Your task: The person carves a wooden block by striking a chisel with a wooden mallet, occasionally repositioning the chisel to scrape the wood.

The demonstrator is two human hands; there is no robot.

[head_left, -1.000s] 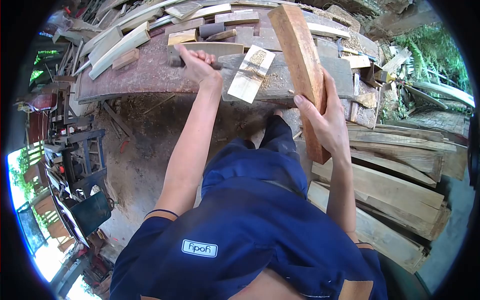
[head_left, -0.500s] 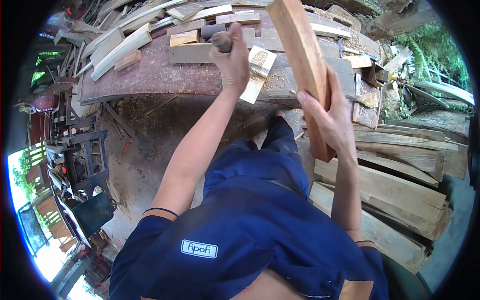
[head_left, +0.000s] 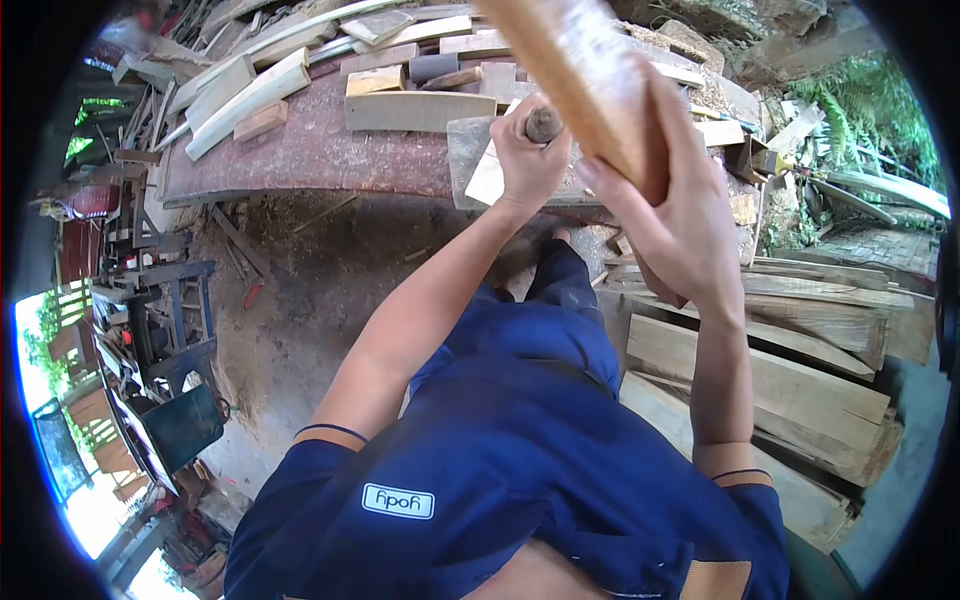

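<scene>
My left hand is closed in a fist around a round wooden handle, whose blunt end faces up at me. Whatever is fixed to the other end is hidden below the fist. A pale piece of board lies on the bench just beneath that hand. My right hand is wrapped round a thick wooden beam, thumb on the near side and fingers on the far side. The beam slants up and to the left above the bench, beyond the top of the view, and light glares off one face.
The reddish workbench carries several offcuts, a long block and a dark grey cylinder. Planks are stacked at my right. A dark metal frame stands on the left, and shavings litter the floor.
My left hand has moved right with the handle, close to the beam. My right hand has shifted slightly right and turned the beam, so its upper end leans further left and one face shines.
</scene>
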